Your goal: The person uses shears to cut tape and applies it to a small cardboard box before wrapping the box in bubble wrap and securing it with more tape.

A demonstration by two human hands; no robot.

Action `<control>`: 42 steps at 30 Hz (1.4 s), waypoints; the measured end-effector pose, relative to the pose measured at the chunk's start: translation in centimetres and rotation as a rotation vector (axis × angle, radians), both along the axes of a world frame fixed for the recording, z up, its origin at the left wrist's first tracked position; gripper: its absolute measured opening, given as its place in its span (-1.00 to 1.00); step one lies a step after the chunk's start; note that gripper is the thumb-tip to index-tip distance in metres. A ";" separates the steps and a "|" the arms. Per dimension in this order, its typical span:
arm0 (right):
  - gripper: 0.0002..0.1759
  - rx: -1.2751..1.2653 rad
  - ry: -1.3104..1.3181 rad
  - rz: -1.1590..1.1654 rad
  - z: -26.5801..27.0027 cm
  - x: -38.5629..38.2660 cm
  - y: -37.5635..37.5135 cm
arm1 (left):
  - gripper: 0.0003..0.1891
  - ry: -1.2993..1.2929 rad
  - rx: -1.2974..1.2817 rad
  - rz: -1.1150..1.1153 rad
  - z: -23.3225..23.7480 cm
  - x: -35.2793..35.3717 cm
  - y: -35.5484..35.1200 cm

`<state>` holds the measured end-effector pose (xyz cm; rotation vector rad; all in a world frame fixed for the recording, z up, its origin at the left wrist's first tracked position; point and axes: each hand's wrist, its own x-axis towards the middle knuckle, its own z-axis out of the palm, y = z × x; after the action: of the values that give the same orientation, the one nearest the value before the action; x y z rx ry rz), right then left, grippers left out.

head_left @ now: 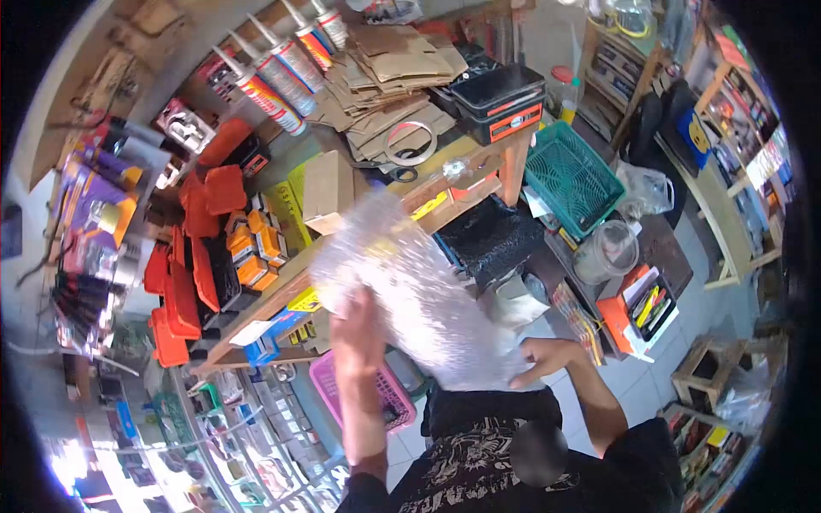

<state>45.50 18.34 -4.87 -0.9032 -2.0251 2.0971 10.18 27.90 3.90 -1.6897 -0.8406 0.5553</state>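
A long, shiny sheet of clear plastic that looks like bubble wrap [419, 299] stretches between my two hands in front of my body, blurred by motion. My left hand [357, 333] is closed on its left side, fingertips partly lost in the blur. At the lower right corner my right hand [547, 357] pinches the edge between thumb and fingers. Something yellowish shows through the upper part of the plastic; I cannot make out what. Just behind it on the wooden bench stands a small brown cardboard box [327, 192].
On the bench lie flattened cardboard [402, 60], a tape roll [410, 143], scissors [402, 173], sealant tubes [269, 98], a black case [496, 98] and orange boxes [256, 244]. A green basket [575, 179] stands right; a pink basket [389, 398] sits below.
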 end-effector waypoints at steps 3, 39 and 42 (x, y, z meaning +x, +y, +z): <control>-0.68 -0.010 0.462 -0.249 1.7 -3.1 0.7 | -0.45 -1.683 -0.376 -0.010 5.2 -1.6 3.5; -0.60 -0.275 0.703 -0.736 12.5 -20.2 18.9 | -0.06 -1.720 -0.528 -0.320 4.0 -1.4 3.8; -0.59 -0.046 0.572 -0.649 13.9 -19.9 19.5 | -0.24 -1.682 -0.384 -0.325 4.3 -2.1 5.0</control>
<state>25.62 37.83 9.04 -0.7159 -1.1978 1.7583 8.12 32.94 8.24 -2.4243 -1.5479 -1.2406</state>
